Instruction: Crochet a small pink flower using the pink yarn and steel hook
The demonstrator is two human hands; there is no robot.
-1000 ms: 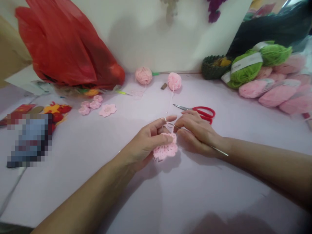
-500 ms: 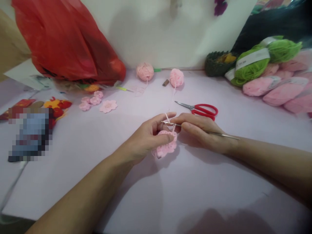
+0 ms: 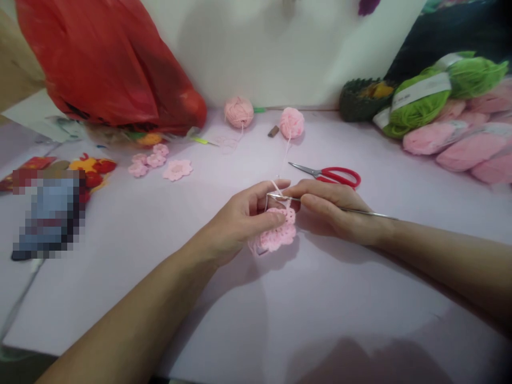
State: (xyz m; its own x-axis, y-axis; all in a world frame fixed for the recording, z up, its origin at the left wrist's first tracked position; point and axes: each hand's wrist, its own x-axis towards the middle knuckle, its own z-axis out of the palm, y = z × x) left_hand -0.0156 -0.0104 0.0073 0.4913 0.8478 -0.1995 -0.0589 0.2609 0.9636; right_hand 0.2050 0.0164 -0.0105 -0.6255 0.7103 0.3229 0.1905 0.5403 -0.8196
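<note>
Left hand [image 3: 240, 224] pinches the pink crochet flower [image 3: 278, 233] mid-frame, just above the bench [image 3: 320, 304]; pink yarn [image 3: 285, 160] runs up from it; right hand [image 3: 332, 213] grips a steel crochet hook [image 3: 380, 215]; its tip has now risen above the flower

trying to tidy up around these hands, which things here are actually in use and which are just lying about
In use:
left hand pinching a pink crochet flower
right hand holding a metal crochet hook
pink yarn ball with its strand running to the hands

Lying about:
red-handled scissors
loose pink crochet flowers
paler pink yarn ball
pink yarn skeins
green yarn skeins
red plastic bag
</note>
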